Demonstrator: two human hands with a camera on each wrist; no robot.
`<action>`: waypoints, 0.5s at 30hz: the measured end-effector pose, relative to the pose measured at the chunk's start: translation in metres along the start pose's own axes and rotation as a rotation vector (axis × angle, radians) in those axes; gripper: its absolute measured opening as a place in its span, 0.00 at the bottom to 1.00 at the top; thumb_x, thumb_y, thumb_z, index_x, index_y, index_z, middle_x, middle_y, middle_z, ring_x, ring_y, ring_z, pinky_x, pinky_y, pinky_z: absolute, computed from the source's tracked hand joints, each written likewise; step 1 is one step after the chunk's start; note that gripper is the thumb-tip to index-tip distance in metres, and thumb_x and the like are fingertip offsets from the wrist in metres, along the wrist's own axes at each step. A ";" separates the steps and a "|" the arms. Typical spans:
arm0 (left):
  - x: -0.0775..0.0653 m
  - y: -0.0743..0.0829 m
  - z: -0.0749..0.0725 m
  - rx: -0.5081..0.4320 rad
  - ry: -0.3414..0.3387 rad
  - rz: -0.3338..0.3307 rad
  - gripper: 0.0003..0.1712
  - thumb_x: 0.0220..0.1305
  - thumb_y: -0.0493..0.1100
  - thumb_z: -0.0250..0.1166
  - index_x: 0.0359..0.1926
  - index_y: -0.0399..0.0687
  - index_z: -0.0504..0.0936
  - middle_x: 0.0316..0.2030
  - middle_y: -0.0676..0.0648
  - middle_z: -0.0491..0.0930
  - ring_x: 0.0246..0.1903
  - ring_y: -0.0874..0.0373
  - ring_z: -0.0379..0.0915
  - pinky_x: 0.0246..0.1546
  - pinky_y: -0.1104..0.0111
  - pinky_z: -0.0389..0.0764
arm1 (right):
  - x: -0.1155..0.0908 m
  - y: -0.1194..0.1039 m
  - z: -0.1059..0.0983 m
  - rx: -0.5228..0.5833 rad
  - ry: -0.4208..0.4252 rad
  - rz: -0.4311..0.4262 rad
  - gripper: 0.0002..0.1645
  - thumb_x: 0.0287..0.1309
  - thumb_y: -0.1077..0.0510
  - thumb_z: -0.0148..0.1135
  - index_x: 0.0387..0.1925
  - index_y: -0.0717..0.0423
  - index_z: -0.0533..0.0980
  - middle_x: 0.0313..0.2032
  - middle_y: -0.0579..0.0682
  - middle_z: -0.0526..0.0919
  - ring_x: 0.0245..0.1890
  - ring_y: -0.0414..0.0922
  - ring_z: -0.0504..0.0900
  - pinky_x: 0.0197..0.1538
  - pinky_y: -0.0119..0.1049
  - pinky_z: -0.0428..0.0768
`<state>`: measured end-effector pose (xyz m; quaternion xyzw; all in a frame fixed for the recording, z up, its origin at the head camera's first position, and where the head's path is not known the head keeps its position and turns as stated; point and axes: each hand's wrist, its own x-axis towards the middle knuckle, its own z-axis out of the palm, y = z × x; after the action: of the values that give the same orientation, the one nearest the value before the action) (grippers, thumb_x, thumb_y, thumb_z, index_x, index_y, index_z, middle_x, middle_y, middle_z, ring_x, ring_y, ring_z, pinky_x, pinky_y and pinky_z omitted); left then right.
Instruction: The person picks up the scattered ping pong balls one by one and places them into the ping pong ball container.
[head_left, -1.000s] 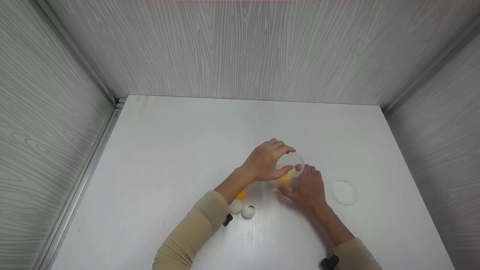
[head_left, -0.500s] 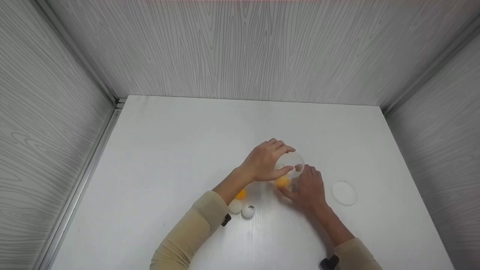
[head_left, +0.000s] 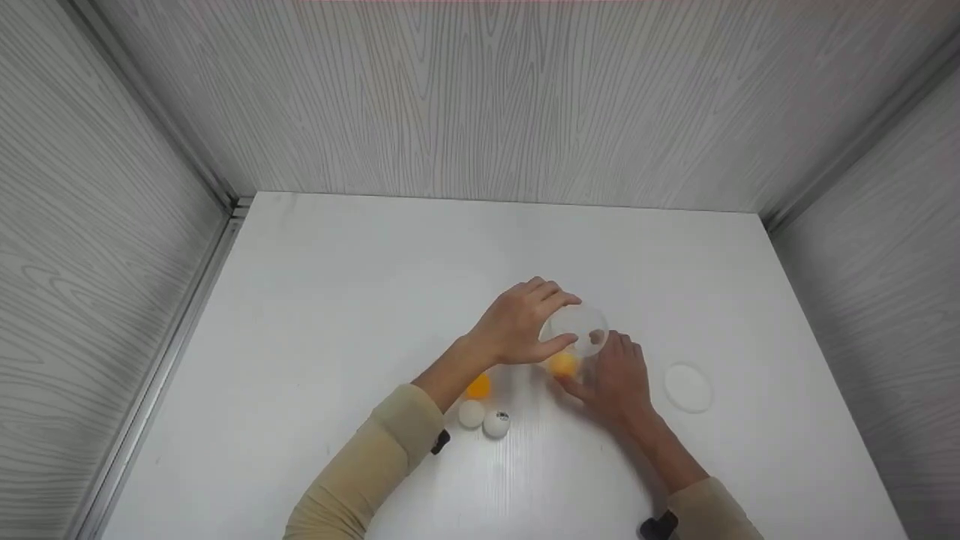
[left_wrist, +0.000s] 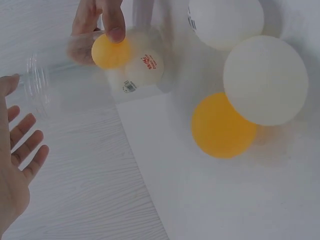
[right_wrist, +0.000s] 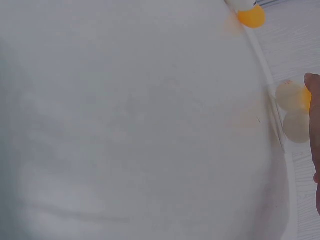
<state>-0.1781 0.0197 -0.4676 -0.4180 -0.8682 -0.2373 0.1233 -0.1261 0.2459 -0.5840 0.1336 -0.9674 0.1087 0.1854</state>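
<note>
My right hand (head_left: 619, 375) grips a clear plastic jar (left_wrist: 70, 87) low on its side, near the base. Inside the jar, an orange ping-pong ball (left_wrist: 109, 54) lies against white ping-pong balls (left_wrist: 146, 65), one with red print. My left hand (head_left: 517, 326) is at the jar's open mouth, fingers spread and holding nothing. Its thumb is right by the rim in the left wrist view. Only the edge of the right hand shows in the right wrist view, beside the white balls in the jar.
Two white ping-pong balls (head_left: 496, 424) and an orange ball (head_left: 478, 387) lie together on the white table (head_left: 360, 300), beside my left forearm. A round translucent lid (head_left: 688, 387) lies right of my right hand. Wood-grained panels (head_left: 480, 105) enclose the table's back and sides.
The orange ball in the jar has shifted slightly left and down. My left hand has drawn back a little to the left from the jar's mouth. The right hand stays in place.
</note>
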 end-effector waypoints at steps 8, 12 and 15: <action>-0.007 -0.001 -0.007 0.013 -0.026 0.003 0.27 0.70 0.59 0.67 0.63 0.52 0.83 0.53 0.50 0.86 0.51 0.54 0.81 0.56 0.65 0.85 | -0.001 0.000 0.000 0.001 0.000 0.019 0.54 0.48 0.21 0.69 0.54 0.64 0.76 0.41 0.60 0.82 0.45 0.58 0.81 0.50 0.52 0.82; -0.011 -0.002 -0.010 0.029 -0.020 0.008 0.27 0.70 0.59 0.67 0.63 0.52 0.83 0.52 0.50 0.86 0.50 0.54 0.81 0.56 0.66 0.85 | -0.001 0.001 0.002 -0.007 0.005 0.014 0.54 0.47 0.22 0.70 0.53 0.65 0.77 0.41 0.61 0.82 0.45 0.58 0.81 0.50 0.52 0.83; -0.014 -0.003 -0.012 0.042 -0.015 0.014 0.27 0.70 0.59 0.67 0.62 0.51 0.84 0.51 0.50 0.87 0.50 0.54 0.81 0.56 0.66 0.85 | -0.001 0.001 0.002 -0.017 0.006 0.003 0.54 0.46 0.22 0.70 0.53 0.66 0.77 0.41 0.61 0.82 0.45 0.58 0.81 0.50 0.53 0.83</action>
<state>-0.1715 0.0024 -0.4646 -0.4231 -0.8710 -0.2151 0.1269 -0.1262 0.2463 -0.5861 0.1302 -0.9680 0.1011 0.1891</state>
